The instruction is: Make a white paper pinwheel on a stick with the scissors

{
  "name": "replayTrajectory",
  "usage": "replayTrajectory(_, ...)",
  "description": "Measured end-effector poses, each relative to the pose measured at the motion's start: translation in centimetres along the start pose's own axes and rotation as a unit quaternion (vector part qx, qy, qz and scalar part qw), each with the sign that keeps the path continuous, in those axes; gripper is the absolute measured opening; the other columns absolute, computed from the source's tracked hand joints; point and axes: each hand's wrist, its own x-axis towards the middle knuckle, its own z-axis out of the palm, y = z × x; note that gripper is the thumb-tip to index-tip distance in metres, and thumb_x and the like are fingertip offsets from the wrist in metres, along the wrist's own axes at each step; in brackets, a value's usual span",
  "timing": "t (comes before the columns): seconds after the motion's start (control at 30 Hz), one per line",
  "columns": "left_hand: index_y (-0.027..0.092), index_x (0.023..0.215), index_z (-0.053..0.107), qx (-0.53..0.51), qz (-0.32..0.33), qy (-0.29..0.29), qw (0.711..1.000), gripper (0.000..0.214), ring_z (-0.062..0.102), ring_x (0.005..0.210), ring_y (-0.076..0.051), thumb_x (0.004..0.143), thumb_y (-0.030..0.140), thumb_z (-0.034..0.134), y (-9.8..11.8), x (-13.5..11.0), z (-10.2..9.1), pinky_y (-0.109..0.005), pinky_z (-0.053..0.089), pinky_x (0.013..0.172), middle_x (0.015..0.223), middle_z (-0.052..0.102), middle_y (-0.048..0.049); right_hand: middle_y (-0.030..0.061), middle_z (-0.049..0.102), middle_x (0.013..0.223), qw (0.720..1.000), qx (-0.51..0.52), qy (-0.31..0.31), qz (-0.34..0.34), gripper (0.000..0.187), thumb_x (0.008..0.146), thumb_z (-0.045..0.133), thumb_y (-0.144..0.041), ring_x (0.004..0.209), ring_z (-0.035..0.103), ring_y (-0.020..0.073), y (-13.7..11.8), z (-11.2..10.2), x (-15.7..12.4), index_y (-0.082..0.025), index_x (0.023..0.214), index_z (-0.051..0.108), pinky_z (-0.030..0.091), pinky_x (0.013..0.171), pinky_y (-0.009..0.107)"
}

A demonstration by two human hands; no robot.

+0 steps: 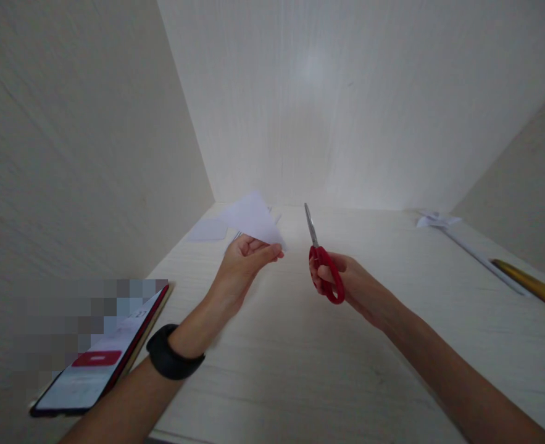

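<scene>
The left forearm (pixel 136 391) enters from between seven and eight o'clock and slants toward one, ending in the left hand (pixel 242 265), whose thumb points to roughly three o'clock, pressed toward the bent fingers in a pinch. The right forearm (pixel 424 345) comes in from four o'clock and slants toward ten; the right hand (pixel 352 277) is curled in a grip, apart from the left.

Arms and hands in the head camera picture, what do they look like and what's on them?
The left forearm wears a wide, smooth black wristband with a rounded shape and no markings that I can make out. The right forearm has no band in view. No sleeves show on either one, and both the left hand and right hand are without gloves.
</scene>
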Motion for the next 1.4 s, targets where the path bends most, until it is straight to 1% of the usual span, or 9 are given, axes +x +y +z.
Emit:
replayTrajectory(0.1, 0.015, 0.070, 0.067, 0.008, -0.002, -0.001, 1.000, 0.014, 0.058, 0.064, -0.009, 0.067, 0.023, 0.077, 0.0, 0.0, -0.1, -0.022, 0.045, 0.068, 0.066, 0.065, 0.0015, -0.0016, 0.049, 0.071, 0.999, 0.019, -0.023, -0.017, 0.050, 0.074, 0.063, -0.063, 0.061, 0.047, 0.0094, 0.5, 0.6, -0.4, -0.017, 0.091, 0.052, 0.039, 0.056, 0.025)
replayTrajectory(0.23, 0.015, 0.065, 0.066, 0.020, 0.005, -0.004, 1.000, 0.015, 0.058, 0.064, -0.010, 0.068, 0.025, 0.077, -0.3, 0.0, -0.3, -0.023, 0.045, 0.067, 0.064, 0.064, 0.0009, -0.0011, 0.049, 0.076, 0.996, 0.014, -0.083, -0.036, 0.052, 0.080, 0.054, -0.065, 0.065, 0.047, 0.0097, 1.1, 1.2, -0.7, -0.018, 0.102, 0.051, 0.041, 0.060, 0.024)
replayTrajectory(0.4, 0.014, 0.065, 0.065, 0.008, -0.004, 0.003, 1.000, 0.018, 0.058, 0.064, -0.011, 0.064, 0.026, 0.079, -0.5, 0.0, -0.1, -0.025, 0.046, 0.068, 0.066, 0.065, 0.0006, -0.0033, 0.045, 0.059, 0.996, -0.051, -0.058, -0.041, 0.055, 0.075, 0.052, -0.074, 0.049, 0.040, 0.0086, 1.1, 1.3, -0.7, -0.019, 0.074, 0.046, 0.031, 0.047, 0.024)
replayTrajectory(0.5, 0.014, 0.068, 0.066, 0.014, 0.003, 0.004, 1.000, 0.017, 0.059, 0.064, -0.011, 0.063, 0.025, 0.078, -0.4, -0.1, 0.1, -0.025, 0.047, 0.067, 0.067, 0.065, 0.0003, -0.0012, 0.046, 0.064, 0.991, -0.033, -0.107, -0.076, 0.057, 0.080, 0.038, -0.076, 0.056, 0.042, 0.0101, 1.4, 1.1, -0.9, -0.019, 0.074, 0.045, 0.034, 0.053, 0.025)
replayTrajectory(0.6, 0.014, 0.070, 0.067, 0.018, 0.009, 0.003, 1.000, 0.015, 0.058, 0.063, -0.011, 0.064, 0.023, 0.077, -0.4, -0.1, 0.2, -0.024, 0.046, 0.066, 0.067, 0.066, 0.0000, 0.0002, 0.046, 0.073, 0.980, -0.072, -0.160, -0.097, 0.059, 0.083, 0.028, -0.076, 0.065, 0.041, 0.0115, 1.4, 1.4, -1.4, -0.020, 0.080, 0.045, 0.037, 0.060, 0.027)
replayTrajectory(0.73, 0.014, 0.068, 0.065, 0.013, 0.018, 0.022, 1.000, 0.015, 0.057, 0.061, -0.010, 0.062, 0.021, 0.077, -0.4, -0.1, 0.1, -0.024, 0.046, 0.065, 0.064, 0.065, 0.0009, -0.0014, 0.043, 0.071, 0.981, -0.126, -0.114, -0.093, 0.056, 0.080, 0.038, -0.076, 0.063, 0.040, 0.0113, 1.1, 2.5, -1.9, -0.020, 0.078, 0.042, 0.035, 0.059, 0.027)
replayTrajectory(0.87, 0.014, 0.069, 0.065, 0.006, 0.022, 0.024, 0.999, 0.016, 0.057, 0.062, -0.010, 0.062, 0.020, 0.077, -0.6, -0.1, 0.1, -0.024, 0.046, 0.064, 0.065, 0.065, 0.0013, -0.0013, 0.046, 0.070, 0.988, -0.108, -0.072, -0.081, 0.054, 0.081, 0.043, -0.072, 0.058, 0.045, 0.0100, 1.3, 3.6, -1.8, -0.019, 0.077, 0.044, 0.038, 0.057, 0.027)
replayTrajectory(1.2, 0.014, 0.076, 0.067, -0.006, 0.008, -0.017, 1.000, 0.017, 0.056, 0.064, -0.009, 0.063, 0.019, 0.078, -0.8, -0.3, 0.0, -0.022, 0.045, 0.062, 0.071, 0.065, 0.0007, -0.0022, 0.048, 0.064, 0.991, -0.089, -0.053, -0.079, 0.053, 0.081, 0.046, -0.070, 0.053, 0.047, 0.0087, 1.4, 4.2, -1.8, -0.018, 0.074, 0.047, 0.042, 0.052, 0.024)
replayTrajectory(1.4, 0.014, 0.076, 0.067, -0.001, -0.002, -0.015, 1.000, 0.018, 0.056, 0.064, -0.011, 0.062, 0.019, 0.077, -0.5, -0.4, 0.2, -0.024, 0.046, 0.063, 0.070, 0.065, 0.0003, -0.0024, 0.047, 0.061, 0.991, -0.080, -0.060, -0.084, 0.052, 0.082, 0.045, -0.070, 0.052, 0.046, 0.0090, 1.6, 4.1, -1.7, -0.019, 0.073, 0.046, 0.043, 0.051, 0.024)
